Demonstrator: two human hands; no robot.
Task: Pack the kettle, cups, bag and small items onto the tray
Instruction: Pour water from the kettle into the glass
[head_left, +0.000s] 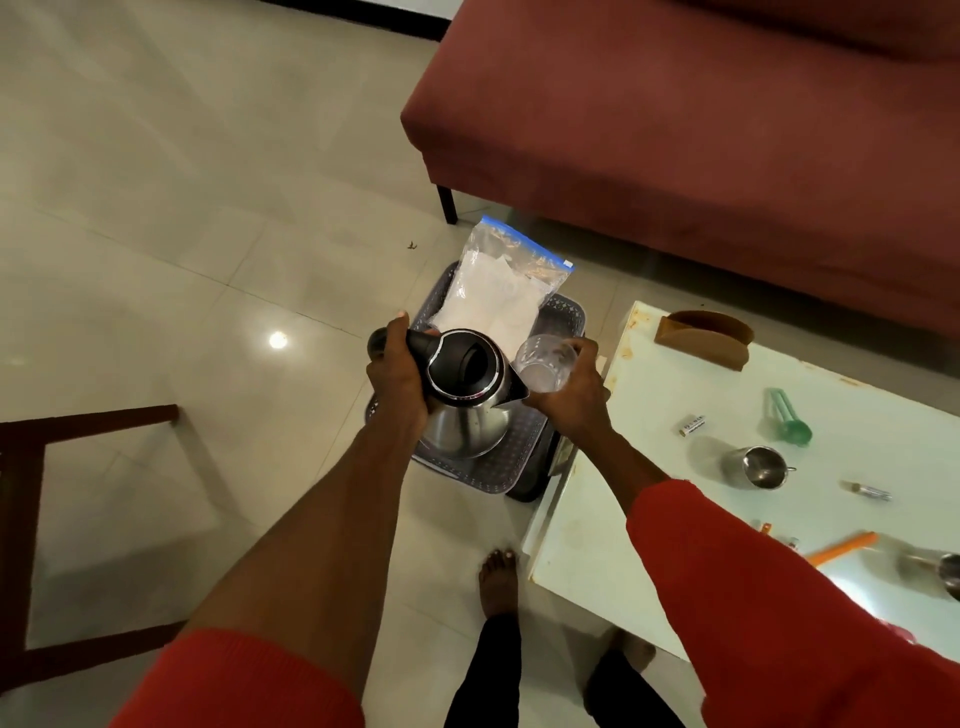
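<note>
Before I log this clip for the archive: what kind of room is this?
Probably a home living room: a red sofa on a tiled floor, with a low white table beside it.

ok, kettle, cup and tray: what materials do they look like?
Kettle: polished metal body, likely stainless, mirror-like reflections; lid and handle matte black, probably plastic. Cup in the right hand: clear glass or plastic, see-through. Tray: dark grey perforated weave, likely moulded plastic.
</note>
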